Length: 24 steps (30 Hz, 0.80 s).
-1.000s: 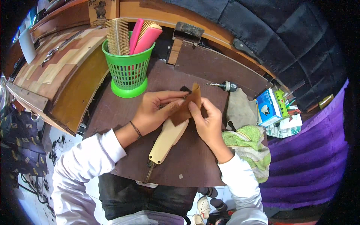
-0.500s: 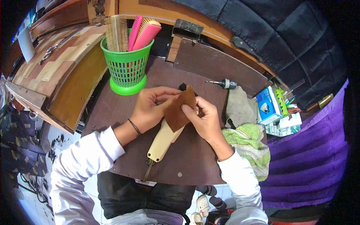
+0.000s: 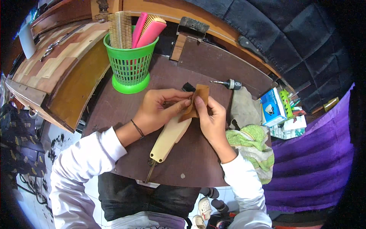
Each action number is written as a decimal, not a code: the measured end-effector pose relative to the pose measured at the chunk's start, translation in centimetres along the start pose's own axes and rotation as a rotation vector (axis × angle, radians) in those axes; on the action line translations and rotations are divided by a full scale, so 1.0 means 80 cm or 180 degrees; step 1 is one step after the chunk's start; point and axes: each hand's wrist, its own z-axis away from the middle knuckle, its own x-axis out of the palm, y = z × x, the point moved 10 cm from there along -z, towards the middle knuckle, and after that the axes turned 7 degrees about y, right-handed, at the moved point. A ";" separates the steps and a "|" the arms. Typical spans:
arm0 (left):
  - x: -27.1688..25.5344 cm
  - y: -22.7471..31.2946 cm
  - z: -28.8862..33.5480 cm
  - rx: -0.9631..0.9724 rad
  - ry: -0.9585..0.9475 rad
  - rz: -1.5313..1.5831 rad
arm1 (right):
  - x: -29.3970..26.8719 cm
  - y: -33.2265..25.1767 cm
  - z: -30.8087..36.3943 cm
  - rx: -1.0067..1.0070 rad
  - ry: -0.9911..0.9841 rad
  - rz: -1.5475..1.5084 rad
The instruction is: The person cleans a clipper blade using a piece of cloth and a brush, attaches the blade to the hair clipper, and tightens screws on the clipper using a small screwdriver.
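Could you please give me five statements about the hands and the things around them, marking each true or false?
1. The right hand pinches a brown cloth. True.
2. The green basket stands right of the beige hair clipper. False: the basket is on its left.
3. A pink hairbrush stands in the basket. True.
4. The dark wristband is on the right wrist. False: it is on the left one.
5. The green towel lies right of the right hand. True.
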 end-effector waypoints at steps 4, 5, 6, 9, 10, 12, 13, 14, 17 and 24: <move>0.001 -0.011 0.005 -0.0118 -0.0112 -0.0134 | 0.000 0.000 -0.001 0.0045 0.0028 0.0051; 0.001 -0.014 0.004 -0.0119 -0.0111 -0.0137 | 0.000 -0.001 -0.002 0.0074 0.0031 0.0056; -0.003 -0.017 0.002 -0.0112 -0.0006 -0.0091 | 0.000 -0.003 -0.002 0.0077 0.0027 0.0056; -0.012 -0.021 -0.003 -0.0097 0.0215 -0.0001 | 0.011 -0.013 -0.001 0.0078 -0.0184 -0.0191; -0.017 -0.024 -0.003 -0.0156 0.0294 0.0031 | 0.011 -0.016 0.000 0.0077 -0.0193 -0.0194; -0.023 -0.023 -0.005 -0.0271 0.0432 0.0099 | 0.016 -0.018 0.007 0.0236 -0.0478 -0.0262; -0.024 -0.022 -0.006 -0.0271 0.0431 0.0100 | 0.021 -0.017 0.009 0.0317 -0.0621 -0.0297; -0.024 -0.020 -0.007 -0.0254 0.0414 0.0062 | 0.022 -0.014 0.009 0.0317 -0.0619 -0.0296; -0.023 -0.017 -0.007 -0.0214 0.0396 -0.0022 | 0.012 -0.013 -0.001 -0.0034 -0.0192 -0.0030; 0.000 -0.020 -0.001 -0.0047 -0.0005 0.0301 | 0.005 -0.010 -0.002 0.0218 0.0003 -0.0284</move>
